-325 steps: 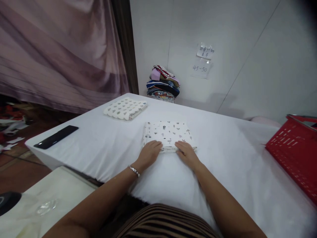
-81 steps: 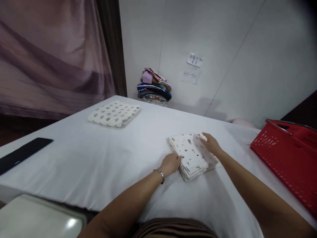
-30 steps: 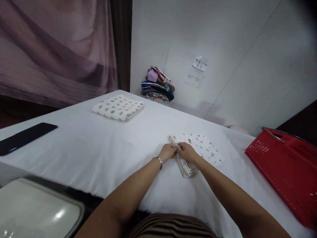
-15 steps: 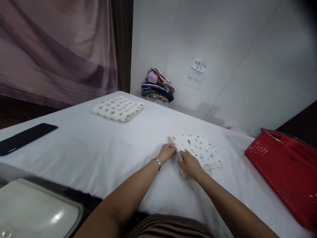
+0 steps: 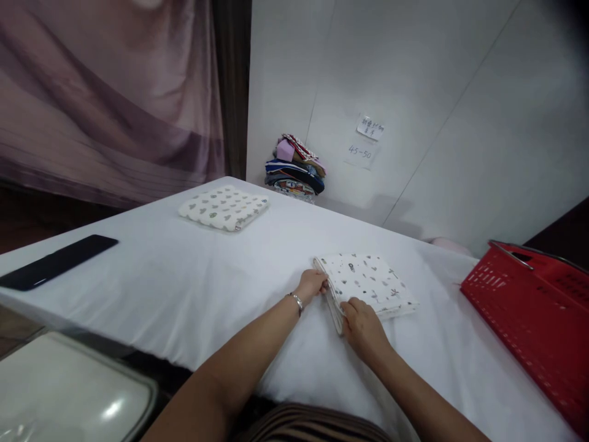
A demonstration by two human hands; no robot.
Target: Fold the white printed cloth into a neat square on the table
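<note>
A folded white cloth with a small print lies on the white-covered table in front of me. My left hand, with a bracelet at its wrist, pinches the cloth's left edge. Lower on the same side, my right hand grips the edge near the front corner, its fingers over the top layer and its thumb hidden. The layers along that edge show between and below my hands. Another folded white cloth with grey-green shapes lies at the back left of the table.
A red basket stands at the right. A black flat object lies at the left. Folded fabrics are stacked beyond the back edge, by a wall with paper signs. A pale rounded seat is at lower left.
My right hand has slid down along the cloth's left edge toward the front corner. My left hand stays near the same spot on the edge. The view has shifted slightly.
</note>
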